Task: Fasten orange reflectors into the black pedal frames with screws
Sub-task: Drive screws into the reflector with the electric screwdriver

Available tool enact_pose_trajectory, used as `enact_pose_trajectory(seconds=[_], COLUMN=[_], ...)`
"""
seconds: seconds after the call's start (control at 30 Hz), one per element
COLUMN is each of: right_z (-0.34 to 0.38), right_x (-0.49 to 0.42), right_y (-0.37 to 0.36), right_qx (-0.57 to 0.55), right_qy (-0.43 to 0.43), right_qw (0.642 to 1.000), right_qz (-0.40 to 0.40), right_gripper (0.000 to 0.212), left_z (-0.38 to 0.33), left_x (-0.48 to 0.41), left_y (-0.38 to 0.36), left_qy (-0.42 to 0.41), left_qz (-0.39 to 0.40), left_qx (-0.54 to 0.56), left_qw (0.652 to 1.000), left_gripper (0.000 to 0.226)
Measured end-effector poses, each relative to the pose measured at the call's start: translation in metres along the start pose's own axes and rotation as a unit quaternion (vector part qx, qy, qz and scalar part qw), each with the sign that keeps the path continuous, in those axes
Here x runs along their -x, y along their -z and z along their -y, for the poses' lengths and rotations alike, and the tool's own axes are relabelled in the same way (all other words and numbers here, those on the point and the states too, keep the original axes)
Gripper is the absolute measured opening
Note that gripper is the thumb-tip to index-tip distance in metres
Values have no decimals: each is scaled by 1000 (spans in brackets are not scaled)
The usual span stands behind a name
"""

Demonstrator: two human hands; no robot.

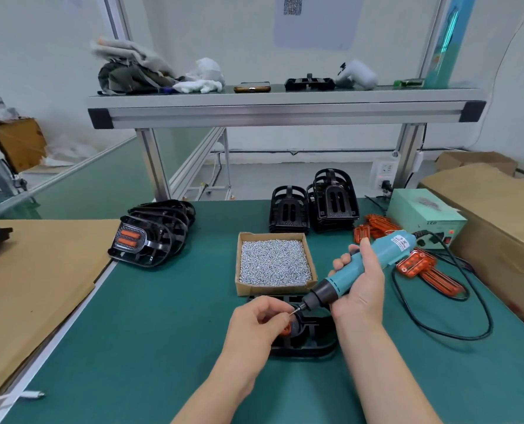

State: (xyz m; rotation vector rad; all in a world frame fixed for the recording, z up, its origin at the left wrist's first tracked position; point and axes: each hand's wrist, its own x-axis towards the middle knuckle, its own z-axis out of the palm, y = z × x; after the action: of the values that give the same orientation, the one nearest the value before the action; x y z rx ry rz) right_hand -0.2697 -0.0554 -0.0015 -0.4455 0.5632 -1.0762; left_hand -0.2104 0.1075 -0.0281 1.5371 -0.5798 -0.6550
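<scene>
Nearside of the screw box (273, 291), the right grip (358, 286) is clasping the screwdriver (376, 255), the left grip (257, 322) pinching a screw (291, 313).

The table (162, 332) wears a matt green mat. The screwdriver (373, 258) in the fingers of my right hand (361, 289) is smooth teal plastic, with a matt black collar and a thin metal bit. The screw (290, 314) that the fingers of my left hand (260, 322) pinch gives only a small metal glint. The loose screws (274, 261) in the raw cardboard box (273, 289) are bright, shiny metal. The pedal frame (306, 350) is black plastic, half-matt. The reflectors (419, 264) are glossy, translucent orange plastic. The shelf (285, 113) beam is brushed aluminium.
</scene>
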Motion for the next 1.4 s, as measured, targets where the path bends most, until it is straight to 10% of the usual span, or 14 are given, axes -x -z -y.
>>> enact_pose_trajectory(seconds=[0.3, 0.83, 1.4], right_z=[2, -5, -14], right_x=[1, 4, 9], right_y=[-3, 0, -2], right_qx=[8, 20, 26], right_qy=[22, 15, 6], right_qw=[999, 998, 992], right_qz=[-27, -62, -124], right_gripper=[18, 19, 15], left_z=[-1, 6, 13], left_x=[1, 3, 6], left_y=[2, -4, -9], left_qy=[33, -18, -351], left_qz=[-20, -61, -177], left_qx=[132, 37, -231], left_qw=[990, 997, 890], left_gripper=[10, 24, 44])
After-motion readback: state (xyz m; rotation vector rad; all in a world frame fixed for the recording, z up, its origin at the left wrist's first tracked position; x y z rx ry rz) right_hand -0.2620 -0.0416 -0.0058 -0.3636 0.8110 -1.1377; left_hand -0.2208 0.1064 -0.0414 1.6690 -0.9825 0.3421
